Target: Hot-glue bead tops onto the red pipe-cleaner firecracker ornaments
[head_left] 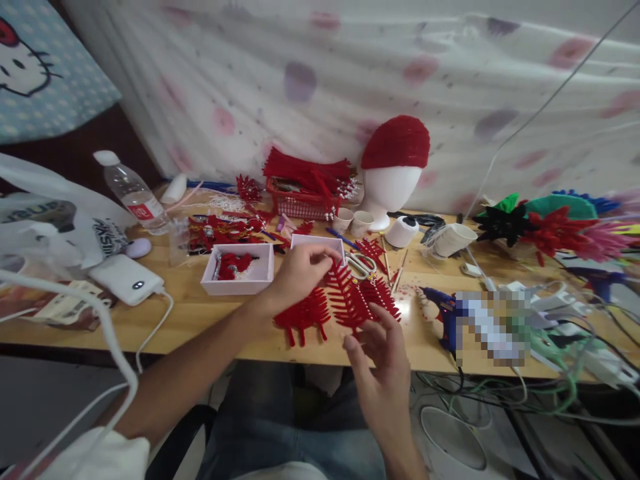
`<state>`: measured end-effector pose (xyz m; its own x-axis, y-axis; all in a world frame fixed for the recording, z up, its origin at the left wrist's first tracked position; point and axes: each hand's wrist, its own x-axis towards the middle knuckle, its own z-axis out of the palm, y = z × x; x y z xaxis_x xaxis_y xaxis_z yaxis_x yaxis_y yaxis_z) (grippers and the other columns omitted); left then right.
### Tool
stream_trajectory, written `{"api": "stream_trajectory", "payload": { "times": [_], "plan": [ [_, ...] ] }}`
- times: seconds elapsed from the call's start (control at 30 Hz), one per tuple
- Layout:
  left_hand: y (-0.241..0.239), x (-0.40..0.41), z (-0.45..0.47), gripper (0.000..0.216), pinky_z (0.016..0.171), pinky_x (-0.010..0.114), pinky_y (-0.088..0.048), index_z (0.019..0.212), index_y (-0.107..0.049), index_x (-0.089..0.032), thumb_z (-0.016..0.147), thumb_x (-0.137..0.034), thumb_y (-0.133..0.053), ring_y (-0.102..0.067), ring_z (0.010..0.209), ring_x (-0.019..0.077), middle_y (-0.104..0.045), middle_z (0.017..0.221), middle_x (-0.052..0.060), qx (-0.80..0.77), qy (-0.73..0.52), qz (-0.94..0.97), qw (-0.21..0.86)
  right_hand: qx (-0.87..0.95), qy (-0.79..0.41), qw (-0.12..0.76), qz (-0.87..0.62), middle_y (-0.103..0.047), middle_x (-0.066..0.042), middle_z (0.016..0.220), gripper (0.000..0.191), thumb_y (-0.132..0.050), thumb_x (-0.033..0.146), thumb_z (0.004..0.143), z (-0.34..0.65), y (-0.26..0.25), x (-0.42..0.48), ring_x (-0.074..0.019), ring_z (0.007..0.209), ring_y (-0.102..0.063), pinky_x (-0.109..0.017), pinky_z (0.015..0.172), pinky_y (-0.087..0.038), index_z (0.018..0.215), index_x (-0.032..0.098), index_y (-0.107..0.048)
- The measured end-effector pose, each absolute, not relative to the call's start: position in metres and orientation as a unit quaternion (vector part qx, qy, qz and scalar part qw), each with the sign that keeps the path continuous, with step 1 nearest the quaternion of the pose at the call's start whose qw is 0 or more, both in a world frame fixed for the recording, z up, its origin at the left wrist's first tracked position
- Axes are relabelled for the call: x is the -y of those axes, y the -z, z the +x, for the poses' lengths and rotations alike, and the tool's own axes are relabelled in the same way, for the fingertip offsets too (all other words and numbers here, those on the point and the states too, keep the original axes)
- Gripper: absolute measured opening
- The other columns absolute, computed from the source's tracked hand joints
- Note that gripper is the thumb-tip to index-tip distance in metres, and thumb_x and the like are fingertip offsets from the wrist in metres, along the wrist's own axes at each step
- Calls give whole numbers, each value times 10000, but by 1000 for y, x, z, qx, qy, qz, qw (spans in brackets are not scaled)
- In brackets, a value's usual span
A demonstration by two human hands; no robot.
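- Frond of red chenille stands at the centre of the frame, one upper end pinched between the thumb and fingertips of the left hand.
- The right hand, lower centre, has its thumb and fingers spread apart; whether a fingertip brushes the frond's lower end, I cannot tell.
- Gripped only near that end, the frond could swing or slip if the pinch loosens, and a hard tug might bend its thin side barbs.
- Fringed red pieces lie just left of it on the wooden table, near the front edge; the barbs look apt to hook, so a sideways pull could drag a neighbour along.
- A beaded strand runs close on the frond's right, where a passing finger could catch it.
- Scissors lie just above the work; a low reach upward might knock them.
- The blue glue gun, right of centre, points its nozzle toward the hands and shows a small red light; if it is hot, a rightward sweep risks a burn.
- At left, a white cable runs from the power bank over the table edge; the left arm could snag it and drag the power bank.
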<state>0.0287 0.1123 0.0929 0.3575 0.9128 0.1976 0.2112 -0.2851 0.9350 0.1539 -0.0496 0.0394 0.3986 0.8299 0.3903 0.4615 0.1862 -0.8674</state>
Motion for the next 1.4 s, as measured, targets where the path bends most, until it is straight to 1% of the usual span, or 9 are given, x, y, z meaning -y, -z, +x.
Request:
{"api": "stream_trajectory", "payload": {
  "times": [0.13, 0.3, 0.5, 0.57, 0.63, 0.77, 0.93, 1.07, 1.4],
  "plan": [
    [-56, -102, 39, 248, 712, 267, -524, 937, -790, -166, 822, -138, -572, -673, 736, 162, -758, 776, 26, -443, -358, 704, 424, 529, -47, 524, -666, -695, 5, 821, 227, -628, 294, 910, 154, -25, 57, -95, 579, -620, -182, 507, -483, 1124, 221, -608],
    [-44, -109, 46, 266, 793, 295, -541, 1005, -783, -164, 842, -137, -575, -713, 834, 186, -788, 920, 58, -470, -306, 719, 411, 561, -73, 503, -653, -702, -6, 777, 113, -594, 275, 908, 159, -1, 47, -114, 597, -622, -214, 571, -503, 941, 202, -673],
    [-44, -92, 28, 343, 914, 377, -530, 1180, -712, -193, 934, -167, -475, -693, 1005, 232, -746, 1131, 106, -461, -313, 812, 173, 519, -134, 500, -680, -721, -41, 772, 164, -566, 293, 886, 166, 17, 22, -173, 660, -660, -273, 633, -523, 856, 187, -687],
    [-36, -73, 16, 335, 935, 395, -529, 1165, -709, -180, 950, -165, -453, -674, 1020, 239, -742, 1098, 111, -460, -314, 825, 98, 527, -143, 485, -683, -718, -45, 769, 168, -556, 287, 887, 166, 19, 15, -183, 679, -665, -281, 645, -521, 847, 188, -685],
    [-25, -50, 5, 341, 999, 432, -506, 1194, -691, -164, 958, -174, -445, -647, 1067, 251, -728, 1103, 116, -439, -294, 847, 55, 545, -128, 468, -683, -707, -46, 766, 169, -551, 286, 897, 166, 18, 13, -176, 662, -652, -278, 636, -509, 864, 187, -684],
    [-5, -11, -6, 366, 1107, 523, -424, 1274, -656, -208, 938, -240, -515, -484, 1330, 310, -607, 1376, 121, -441, -257, 860, 13, 576, 3, 446, -685, -682, -61, 869, 194, -532, 298, 942, 169, 7, 23, -144, 627, -594, -279, 632, -488, 988, 183, -681],
    [8, -1, -10, 443, 1125, 628, -349, 1376, -588, -299, 936, -312, -536, -354, 1438, 369, -466, 1529, 107, -461, -213, 861, 15, 577, 177, 373, -704, -636, -142, 1090, 279, -598, 359, 913, 195, -5, 22, -275, 1015, -576, -432, 898, -485, 1110, 179, -680],
    [11, -6, -14, 469, 1142, 619, -324, 1406, -561, -279, 948, -219, -479, -328, 1457, 354, -454, 1537, 116, -458, -198, 867, 15, 633, 186, 271, -700, -531, -173, 1353, 483, -659, 420, 850, 213, -4, -2, -380, 1250, -440, -575, 1004, -408, 1284, 212, -628],
    [13, -8, -21, 528, 1173, 593, -298, 1421, -534, -232, 910, -133, -448, -314, 1468, 312, -449, 1541, 105, -429, -191, 881, 55, 613, 182, 242, -730, -556, -193, 1324, 365, -592, 288, 869, 223, 13, -10, -333, 1118, -546, -492, 900, -468, 1208, 196, -688]
  ]
}}
